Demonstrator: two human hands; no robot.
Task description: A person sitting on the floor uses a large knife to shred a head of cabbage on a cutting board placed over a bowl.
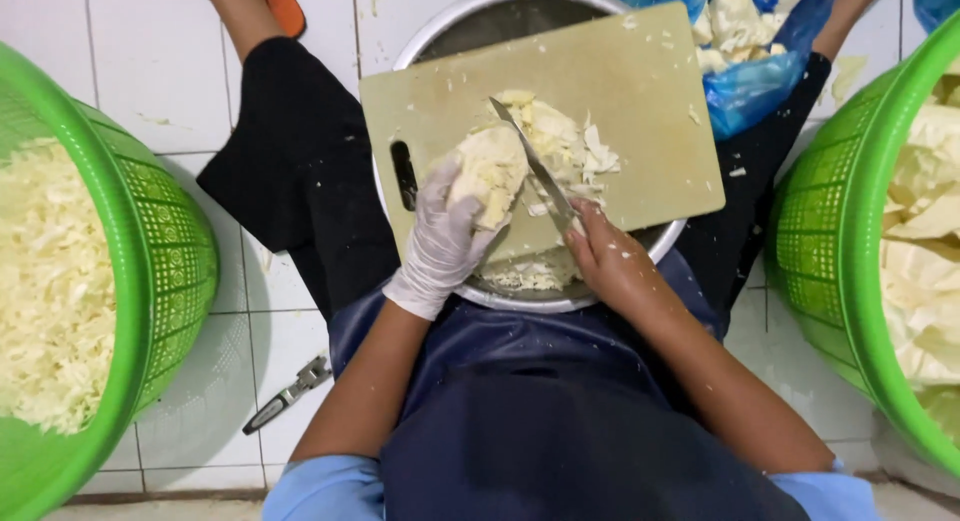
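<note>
While the gloved left hand (445,236) gripped a cabbage chunk (490,171) at frame centre, the bare right hand (610,266) clasped a knife (535,171) across it. The cutting board (640,91) overhung a metal basin (480,26), crowded between green baskets (170,251) left and right.

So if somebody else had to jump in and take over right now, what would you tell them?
Left hand, in a white glove, presses down on the cabbage chunk on the cutting board.
Right hand, bare, grips the knife, with the blade on the cabbage.
The board lies across a metal basin holding some cut cabbage.
Done: shreds beside the blade; the green basket on the left holds much shredded cabbage.
Left: most of this chunk looks uncut, and the green basket on the right holds big cabbage leaves. Mind the fingers near the blade.
</note>
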